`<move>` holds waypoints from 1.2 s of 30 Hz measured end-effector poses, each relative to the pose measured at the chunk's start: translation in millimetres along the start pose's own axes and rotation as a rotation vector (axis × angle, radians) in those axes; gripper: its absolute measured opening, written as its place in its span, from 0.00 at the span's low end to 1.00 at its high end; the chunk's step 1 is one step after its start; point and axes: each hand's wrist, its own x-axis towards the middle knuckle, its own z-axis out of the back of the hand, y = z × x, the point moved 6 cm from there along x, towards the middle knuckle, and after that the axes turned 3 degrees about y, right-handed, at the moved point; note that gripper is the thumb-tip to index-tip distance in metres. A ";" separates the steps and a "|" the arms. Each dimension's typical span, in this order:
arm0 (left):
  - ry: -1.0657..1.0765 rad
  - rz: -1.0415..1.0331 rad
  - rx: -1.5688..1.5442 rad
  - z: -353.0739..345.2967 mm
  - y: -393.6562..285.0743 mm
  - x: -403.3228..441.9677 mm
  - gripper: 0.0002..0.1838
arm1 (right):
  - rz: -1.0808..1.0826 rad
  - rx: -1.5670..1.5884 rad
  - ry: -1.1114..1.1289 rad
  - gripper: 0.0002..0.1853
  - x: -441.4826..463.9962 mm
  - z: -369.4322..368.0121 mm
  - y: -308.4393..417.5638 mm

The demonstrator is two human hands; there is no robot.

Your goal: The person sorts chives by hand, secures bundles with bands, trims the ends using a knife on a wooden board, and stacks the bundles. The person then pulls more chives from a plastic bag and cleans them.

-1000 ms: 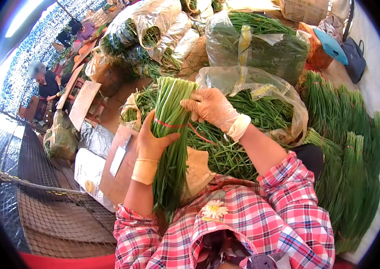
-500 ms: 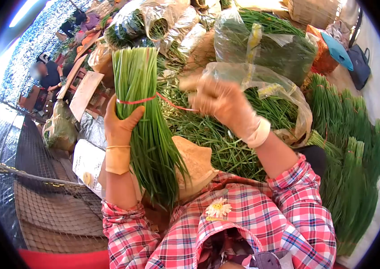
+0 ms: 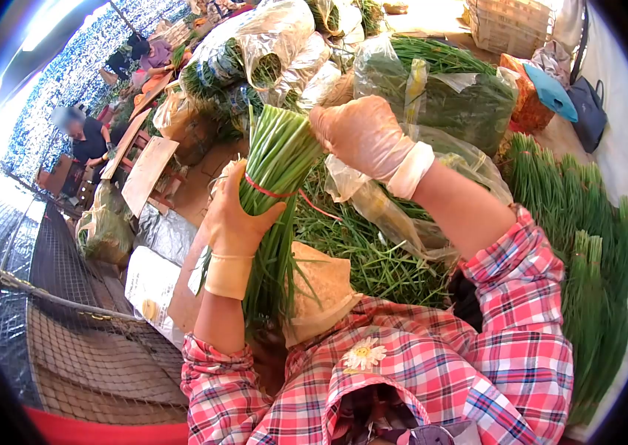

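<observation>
My left hand [image 3: 236,219], in a pale glove, is closed around a bunch of green garlic chives [image 3: 277,152] below a red band [image 3: 268,190]. The band's loose tail trails right of the bunch. The bunch leans right, cut ends up, leaves hanging toward my lap. My right hand [image 3: 366,137], also gloved, is closed against the upper right edge of the bunch; what its curled fingers hold is hidden. Below both hands lies a heap of loose green leaves [image 3: 384,259]. A tan sheet [image 3: 321,293] sits behind the hanging leaves, by my lap.
Finished-looking bunches [image 3: 588,297] line the right side. A clear bag of greens [image 3: 455,96] stands ahead, with more plastic-wrapped greens [image 3: 243,52] at the far left. A wooden board [image 3: 149,174] and dark netting [image 3: 99,356] are on my left. A person [image 3: 88,141] sits farther back.
My left hand and the bunch have shifted right, and the bunch now tilts right. My right hand has left the band's tail and moved up-left to the bunch's top; the tail hangs free.
</observation>
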 end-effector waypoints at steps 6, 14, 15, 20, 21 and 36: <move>0.046 0.062 -0.038 -1.6 13.2 -3.1 0.44 | 0.017 -0.817 0.039 0.11 -20.5 -18.4 -67.3; -0.308 -0.010 -0.255 87.4 30.7 28.6 0.38 | -0.005 0.586 1.197 0.34 -188.4 -97.9 3.2; -0.414 -0.014 -0.307 103.1 24.5 29.5 0.36 | -0.074 0.799 1.160 0.39 -179.9 -101.6 25.6; 0.122 -0.399 -1.414 95.5 -1.9 32.0 0.31 | -0.236 1.886 0.838 0.39 -130.7 -102.9 76.1; 0.295 -0.454 -1.570 81.4 -6.5 16.6 0.31 | -0.325 2.175 0.881 0.40 -129.3 -100.5 83.6; 0.547 0.973 -0.745 -24.5 198.1 -302.0 0.29 | -1.267 2.557 0.397 0.17 -265.0 -259.6 150.7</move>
